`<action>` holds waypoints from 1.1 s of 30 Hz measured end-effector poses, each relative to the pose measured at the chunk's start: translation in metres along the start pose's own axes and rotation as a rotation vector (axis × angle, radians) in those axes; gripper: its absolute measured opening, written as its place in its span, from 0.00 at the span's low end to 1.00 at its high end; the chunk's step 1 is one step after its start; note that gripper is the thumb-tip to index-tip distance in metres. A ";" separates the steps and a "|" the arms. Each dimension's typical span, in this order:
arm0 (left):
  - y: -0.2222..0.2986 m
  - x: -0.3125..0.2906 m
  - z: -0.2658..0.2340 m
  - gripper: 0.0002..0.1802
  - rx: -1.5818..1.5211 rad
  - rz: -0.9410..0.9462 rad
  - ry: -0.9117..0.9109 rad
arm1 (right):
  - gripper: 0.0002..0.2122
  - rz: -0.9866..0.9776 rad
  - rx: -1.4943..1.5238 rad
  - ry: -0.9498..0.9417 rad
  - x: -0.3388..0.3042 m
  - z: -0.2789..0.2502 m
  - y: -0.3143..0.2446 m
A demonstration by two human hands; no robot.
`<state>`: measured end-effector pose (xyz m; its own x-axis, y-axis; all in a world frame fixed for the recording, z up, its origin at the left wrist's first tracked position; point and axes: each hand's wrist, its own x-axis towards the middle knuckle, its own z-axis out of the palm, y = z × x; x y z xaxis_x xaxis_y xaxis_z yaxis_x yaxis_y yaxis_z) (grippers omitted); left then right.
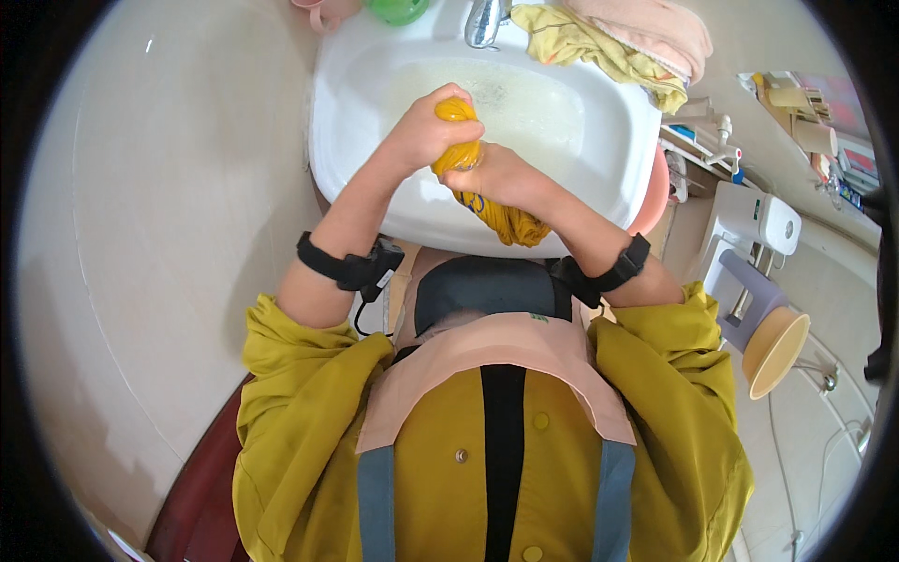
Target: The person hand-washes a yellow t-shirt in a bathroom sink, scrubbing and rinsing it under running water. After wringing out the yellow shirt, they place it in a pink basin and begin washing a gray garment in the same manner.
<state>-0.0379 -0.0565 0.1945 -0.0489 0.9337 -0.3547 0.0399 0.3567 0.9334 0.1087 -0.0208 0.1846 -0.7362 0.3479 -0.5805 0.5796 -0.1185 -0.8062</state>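
A wet, twisted yellow cloth (513, 223) is gripped in both my hands above the white washbasin (328, 140). My left hand (429, 128) is closed round its upper end, where a bunched loop bulges out past the fingers. Just below and to the right, my right hand (494, 174) is wrapped round the middle of the cloth. The loose end, with some dark blue marks, hangs down toward the basin's near rim. Cloudy, sudsy water (534, 103) lies in the bowl beneath my hands.
A chrome faucet (484, 23) stands at the basin's far edge. A pale yellow cloth (599, 51) and a pink towel (651, 33) lie on the far right rim. At far left are a green container (397, 9) and a pink cup (326, 13). A yellow basin (776, 353) hangs at right.
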 end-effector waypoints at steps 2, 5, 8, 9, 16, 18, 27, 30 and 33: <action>-0.017 0.006 0.005 0.13 0.083 -0.044 0.118 | 0.21 0.023 -0.050 0.055 0.012 0.005 0.009; -0.048 0.019 0.010 0.16 0.199 -0.130 0.306 | 0.24 0.109 -0.112 0.088 0.025 0.011 0.019; -0.064 0.024 0.014 0.19 0.126 -0.160 0.420 | 0.26 0.158 -0.189 0.161 0.034 0.016 0.031; -0.063 0.024 0.014 0.21 0.088 -0.144 0.407 | 0.27 0.162 -0.189 0.197 0.032 0.016 0.030; -0.047 0.012 0.010 0.45 -0.279 -0.101 0.316 | 0.27 0.118 -0.080 0.397 -0.002 0.005 0.000; -0.028 -0.003 0.009 0.42 -0.295 -0.225 0.183 | 0.26 0.114 -0.135 0.417 -0.016 0.001 -0.009; 0.021 -0.014 0.022 0.24 -0.393 0.005 -0.173 | 0.18 -0.156 0.312 0.572 -0.093 0.004 -0.010; 0.053 -0.026 0.041 0.25 -0.323 0.001 -0.226 | 0.18 -0.228 0.138 0.807 -0.115 0.005 0.001; 0.069 -0.032 0.059 0.27 -0.203 0.129 -0.323 | 0.15 -0.257 0.106 0.932 -0.153 0.003 -0.005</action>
<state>0.0257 -0.0595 0.2670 0.2610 0.9437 -0.2031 -0.1744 0.2530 0.9516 0.2174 -0.0764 0.2775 -0.2377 0.9663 -0.0986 0.3713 -0.0035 -0.9285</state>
